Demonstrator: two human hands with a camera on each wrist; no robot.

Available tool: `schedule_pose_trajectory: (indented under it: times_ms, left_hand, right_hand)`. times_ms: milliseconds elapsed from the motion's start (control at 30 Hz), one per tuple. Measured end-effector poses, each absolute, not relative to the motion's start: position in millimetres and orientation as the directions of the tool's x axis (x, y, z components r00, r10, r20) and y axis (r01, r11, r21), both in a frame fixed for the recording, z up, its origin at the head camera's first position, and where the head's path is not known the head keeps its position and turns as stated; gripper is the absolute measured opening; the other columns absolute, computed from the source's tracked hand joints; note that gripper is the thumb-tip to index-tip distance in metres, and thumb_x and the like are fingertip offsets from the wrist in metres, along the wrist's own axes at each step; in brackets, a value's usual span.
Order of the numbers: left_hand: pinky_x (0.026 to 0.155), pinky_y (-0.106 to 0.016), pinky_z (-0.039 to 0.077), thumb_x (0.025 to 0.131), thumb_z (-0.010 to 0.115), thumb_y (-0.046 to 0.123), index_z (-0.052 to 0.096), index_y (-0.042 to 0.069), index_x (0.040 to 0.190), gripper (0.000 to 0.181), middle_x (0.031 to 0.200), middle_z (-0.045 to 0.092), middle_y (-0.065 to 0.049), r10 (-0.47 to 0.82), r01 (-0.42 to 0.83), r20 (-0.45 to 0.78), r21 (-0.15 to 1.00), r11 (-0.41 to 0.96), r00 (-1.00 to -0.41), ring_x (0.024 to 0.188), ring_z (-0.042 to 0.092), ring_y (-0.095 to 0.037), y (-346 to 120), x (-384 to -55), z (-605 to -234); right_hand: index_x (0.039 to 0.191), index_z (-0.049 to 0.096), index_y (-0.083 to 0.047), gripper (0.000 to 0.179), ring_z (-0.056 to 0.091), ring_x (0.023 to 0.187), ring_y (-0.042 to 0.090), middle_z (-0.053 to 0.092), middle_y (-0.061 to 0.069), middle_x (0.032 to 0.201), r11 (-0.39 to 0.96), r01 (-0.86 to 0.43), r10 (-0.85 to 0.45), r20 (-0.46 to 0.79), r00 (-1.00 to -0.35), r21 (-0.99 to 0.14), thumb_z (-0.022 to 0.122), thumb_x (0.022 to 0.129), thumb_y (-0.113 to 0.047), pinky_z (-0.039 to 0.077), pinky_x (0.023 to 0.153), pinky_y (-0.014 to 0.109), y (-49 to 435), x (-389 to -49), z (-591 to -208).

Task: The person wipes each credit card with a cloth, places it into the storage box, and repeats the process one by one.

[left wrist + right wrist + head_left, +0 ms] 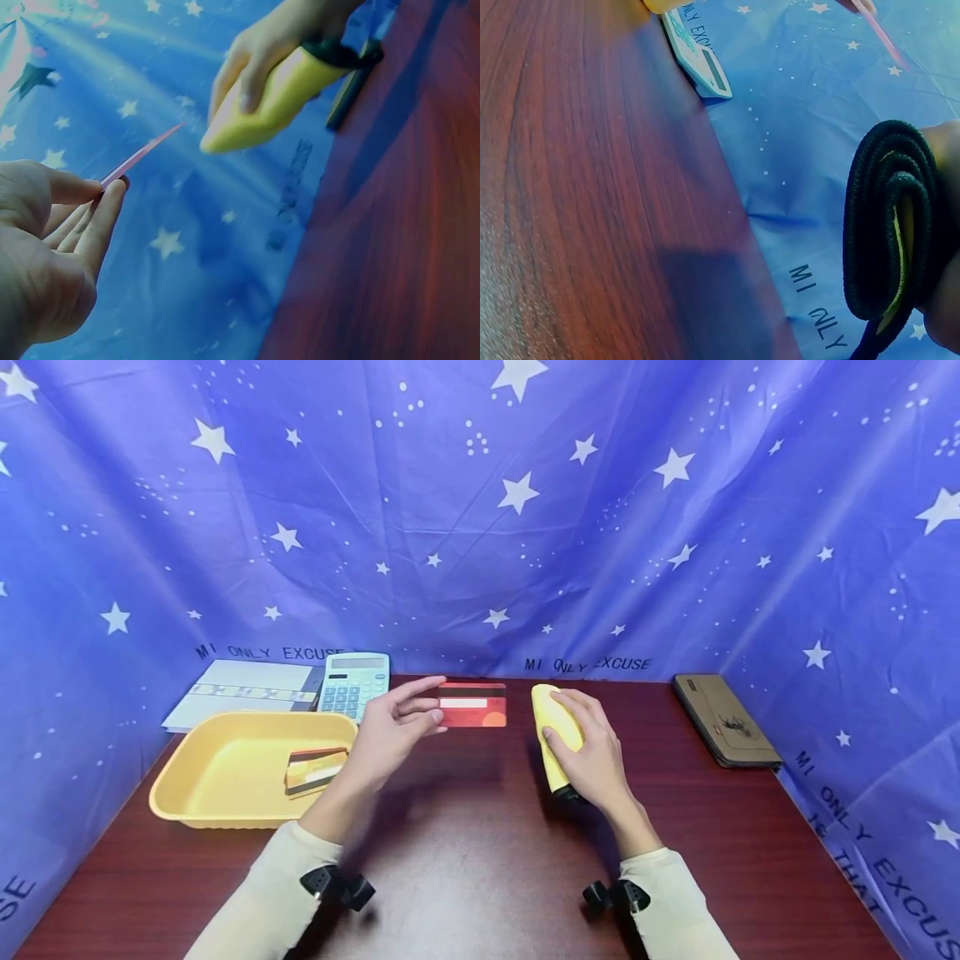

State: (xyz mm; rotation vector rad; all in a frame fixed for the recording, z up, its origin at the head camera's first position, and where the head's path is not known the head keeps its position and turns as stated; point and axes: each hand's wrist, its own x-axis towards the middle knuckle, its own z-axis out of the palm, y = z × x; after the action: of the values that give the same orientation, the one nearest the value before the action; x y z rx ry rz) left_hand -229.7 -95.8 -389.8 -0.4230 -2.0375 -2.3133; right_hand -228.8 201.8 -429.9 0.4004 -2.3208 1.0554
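Note:
My left hand (pixel 393 722) pinches a red bank card (pixel 472 714) by its left edge, above the table. The card's dark stripe and white strip face the head camera; in the left wrist view the card (pixel 142 155) appears nearly edge-on. My right hand (pixel 596 747) grips a folded yellow cloth item (pixel 555 727) with a black end, held apart from the card. In the right wrist view, the black end (pixel 870 225) shows as rolled layers with yellow inside. Its exact kind is unclear.
A yellow plastic basin (pixel 217 777) at the left holds a few cards (pixel 303 774). Behind it are a light blue calculator (pixel 352 685) and a white box-like item (pixel 232 689). A brown wallet (pixel 727 722) lies at the back right. A starry blue curtain (pixel 450 510) surrounds the dark red table (pixel 465 877).

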Motion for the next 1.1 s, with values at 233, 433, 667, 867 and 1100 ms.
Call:
schedule_pose_trajectory:
  times_ms: [233, 433, 667, 867, 1100]
  left_hand:
    - [0.088, -0.032, 0.066, 0.097, 0.066, 0.001, 0.059, 0.005, 0.145, 0.048, 0.104, 0.079, -0.002, 0.068, 0.183, 0.18, 0.982, 0.044, -0.981, 0.087, 0.078, -0.009, -154.1, -227.1, -381.7]
    - [0.085, -0.02, 0.064, 0.099, 0.068, 0.008, 0.055, 0.003, 0.148, 0.051, 0.095, 0.078, 0.015, 0.0, 0.185, 0.186, 0.98, 0.075, -0.983, 0.084, 0.078, -0.007, -207.2, -218.0, -383.8]
    - [0.081, -0.02, 0.065, 0.098, 0.067, 0.002, 0.055, 0.002, 0.147, 0.051, 0.096, 0.08, 0.009, -0.043, 0.193, 0.192, 0.981, -0.024, -0.98, 0.082, 0.078, -0.007, -249.2, -206.8, -394.6]
    - [0.078, -0.021, 0.065, 0.097, 0.068, 0.0, 0.054, 0.002, 0.148, 0.053, 0.094, 0.081, 0.007, -0.063, 0.165, 0.16, 0.984, -0.073, -0.985, 0.083, 0.078, -0.007, -272.9, -199.9, -407.4]
    - [0.078, -0.022, 0.066, 0.098, 0.068, 0.003, 0.049, -0.001, 0.151, 0.057, 0.097, 0.079, 0.011, -0.017, 0.077, 0.078, 0.997, 0.03, -0.997, 0.086, 0.077, -0.005, -298.3, -197.5, -418.0]
  right_hand:
    - [0.137, 0.066, -0.019, 0.054, 0.06, 0.126, 0.026, 0.061, 0.005, 0.141, 0.638, -0.468, -0.031, 0.587, -0.809, -0.611, 0.08, 0.086, -0.011, 0.049, 0.092, 0.039, 203.2, -229.1, -429.9]
    - [0.137, 0.066, -0.02, 0.054, 0.059, 0.127, 0.026, 0.061, 0.004, 0.141, 0.639, -0.462, -0.027, 0.582, -0.813, -0.615, 0.08, 0.086, -0.012, 0.051, 0.093, 0.042, 203.8, -229.6, -430.5]
    - [0.137, 0.067, -0.019, 0.053, 0.059, 0.127, 0.027, 0.061, 0.005, 0.141, 0.632, -0.462, -0.029, 0.577, -0.817, -0.622, 0.08, 0.085, -0.012, 0.051, 0.095, 0.045, 204.5, -229.3, -430.7]
    - [0.137, 0.067, -0.019, 0.054, 0.06, 0.127, 0.027, 0.061, 0.005, 0.141, 0.639, -0.458, -0.025, 0.579, -0.815, -0.618, 0.08, 0.085, -0.011, 0.051, 0.094, 0.046, 206.7, -230.2, -431.8]
    - [0.137, 0.066, -0.018, 0.054, 0.059, 0.127, 0.027, 0.061, 0.006, 0.141, 0.639, -0.466, -0.037, 0.581, -0.813, -0.612, 0.08, 0.086, -0.012, 0.052, 0.094, 0.045, 207.9, -231.1, -430.9]
